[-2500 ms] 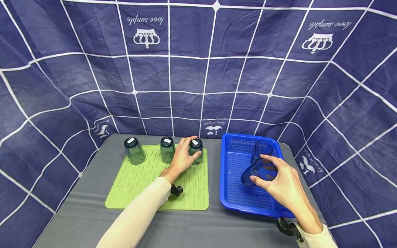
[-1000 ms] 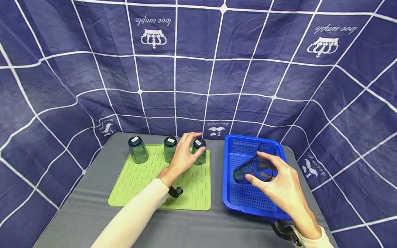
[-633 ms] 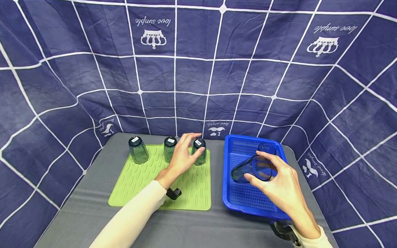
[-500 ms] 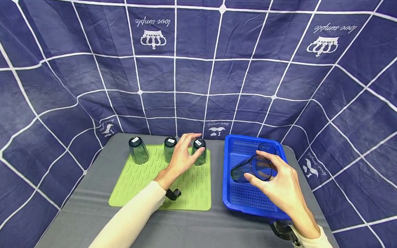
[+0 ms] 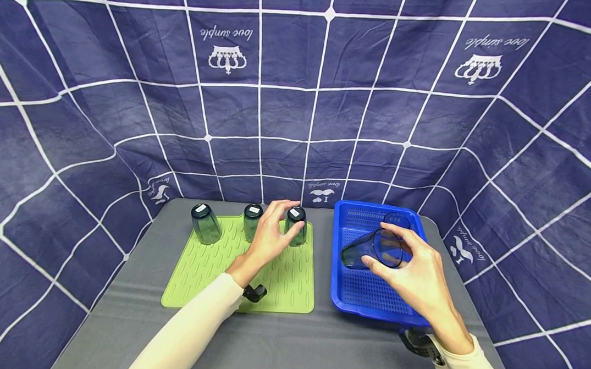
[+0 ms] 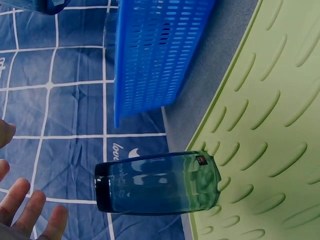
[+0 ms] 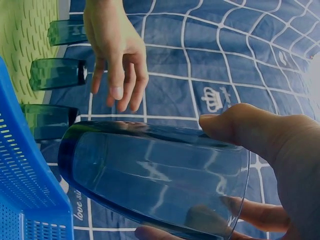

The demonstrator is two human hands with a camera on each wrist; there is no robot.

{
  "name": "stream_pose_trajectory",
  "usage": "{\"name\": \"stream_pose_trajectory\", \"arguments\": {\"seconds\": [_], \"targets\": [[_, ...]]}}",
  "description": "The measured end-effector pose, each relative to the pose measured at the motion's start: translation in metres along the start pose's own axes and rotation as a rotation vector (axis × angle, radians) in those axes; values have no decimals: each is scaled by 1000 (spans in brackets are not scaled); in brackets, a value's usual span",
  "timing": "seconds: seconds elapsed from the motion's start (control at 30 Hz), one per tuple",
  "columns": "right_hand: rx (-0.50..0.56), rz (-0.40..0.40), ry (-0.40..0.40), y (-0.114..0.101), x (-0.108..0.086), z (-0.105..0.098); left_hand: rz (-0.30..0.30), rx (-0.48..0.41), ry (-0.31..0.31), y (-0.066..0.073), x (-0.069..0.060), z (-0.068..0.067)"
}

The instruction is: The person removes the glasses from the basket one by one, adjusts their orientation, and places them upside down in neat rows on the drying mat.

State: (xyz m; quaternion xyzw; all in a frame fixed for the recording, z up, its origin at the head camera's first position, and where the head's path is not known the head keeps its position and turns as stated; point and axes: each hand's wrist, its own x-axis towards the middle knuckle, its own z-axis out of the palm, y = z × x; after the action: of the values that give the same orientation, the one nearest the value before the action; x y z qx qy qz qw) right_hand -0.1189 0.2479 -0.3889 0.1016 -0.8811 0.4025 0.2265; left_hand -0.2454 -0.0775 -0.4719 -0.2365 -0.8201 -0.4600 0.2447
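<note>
My right hand (image 5: 422, 275) grips a blue-tinted drinking glass (image 5: 357, 253) near its rim, thumb on one side and fingers on the other. The glass is tilted over the blue basket, its mouth towards my palm and its base pointing left. My left hand (image 5: 265, 238) hovers above the green mat (image 5: 232, 270), fingers spread and holding nothing. Just beyond it stands an upside-down glass (image 6: 157, 182), apart from the fingers in the left wrist view. Two more upturned glasses stand further left, a middle one (image 5: 251, 224) and a leftmost one (image 5: 206, 227).
The perforated blue basket (image 5: 338, 274) stands right of the mat on a grey tabletop (image 5: 288, 344). Another glass (image 5: 397, 220) is in its back right part, partly hidden by my right hand. A navy gridded cloth (image 5: 279, 112) hangs behind and at both sides.
Since the earliest frame, my right hand has shifted the held glass leftward and tipped its base further left. My left hand has stayed near the rightmost upturned glass, its forearm drifting slightly left.
</note>
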Motion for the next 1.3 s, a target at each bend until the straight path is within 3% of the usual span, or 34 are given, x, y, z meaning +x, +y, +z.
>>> {"name": "stream_pose_trajectory", "arguments": {"seconds": [0.33,0.7,0.87,1.3], "targets": [[99,20,-15,-5,0,5,8,15,-3,6,-6,-7],[108,21,13,-8,-2,12,28,-10,-6,10,-11,-12],[169,21,16,-10,-2,16,30,17,-7,11,-13,-14],[212,27,-2,-15,-3,24,87,19,6,15,-18,-18]]}}
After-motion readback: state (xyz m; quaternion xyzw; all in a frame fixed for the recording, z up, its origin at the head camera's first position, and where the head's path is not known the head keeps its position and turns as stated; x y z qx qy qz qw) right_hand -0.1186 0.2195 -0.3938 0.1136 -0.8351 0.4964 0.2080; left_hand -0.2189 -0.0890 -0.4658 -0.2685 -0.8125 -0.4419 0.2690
